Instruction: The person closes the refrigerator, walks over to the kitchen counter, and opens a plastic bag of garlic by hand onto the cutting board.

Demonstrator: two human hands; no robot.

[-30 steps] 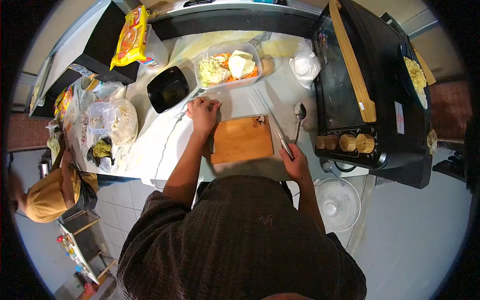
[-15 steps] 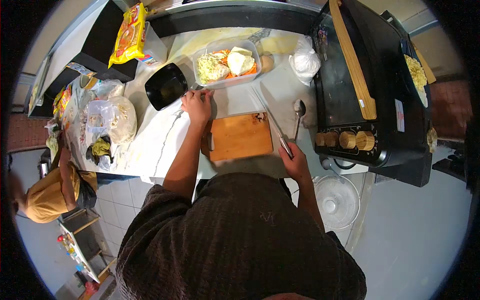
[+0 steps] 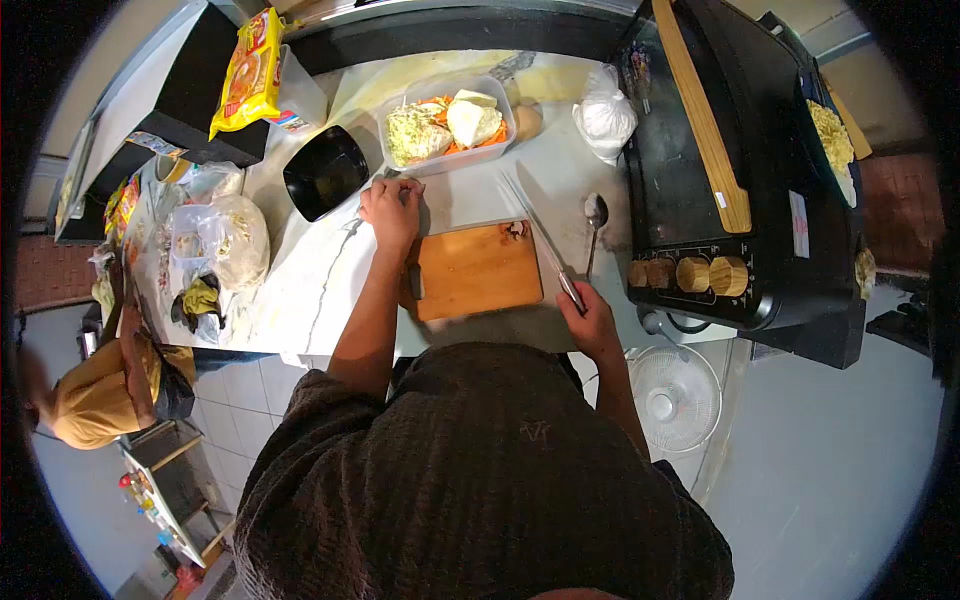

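My right hand (image 3: 588, 320) grips the handle of a long knife (image 3: 545, 245), whose blade points away over the right edge of the wooden cutting board (image 3: 478, 272). A few small dark scraps (image 3: 517, 231) lie at the board's far right corner. My left hand (image 3: 392, 212) rests beyond the board's far left corner, its fingers curled together; whatever they may hold is hidden. Close to those fingers are a black bowl (image 3: 326, 172) and a clear plastic container (image 3: 465, 163) with shredded cabbage, carrot and a pale chunk. An egg (image 3: 528, 122) sits beside the container.
A spoon (image 3: 596, 212) lies right of the knife, near a black oven (image 3: 690, 150) with wooden knobs. A bag of white powder (image 3: 605, 118) stands behind it. At left are plastic bags (image 3: 238, 240) and a yellow noodle packet (image 3: 248, 75). Another person (image 3: 105, 390) stands at far left.
The view has shifted slightly. Both hands keep nearly the same places, the right one still on the knife and the left one curled near the bowl.
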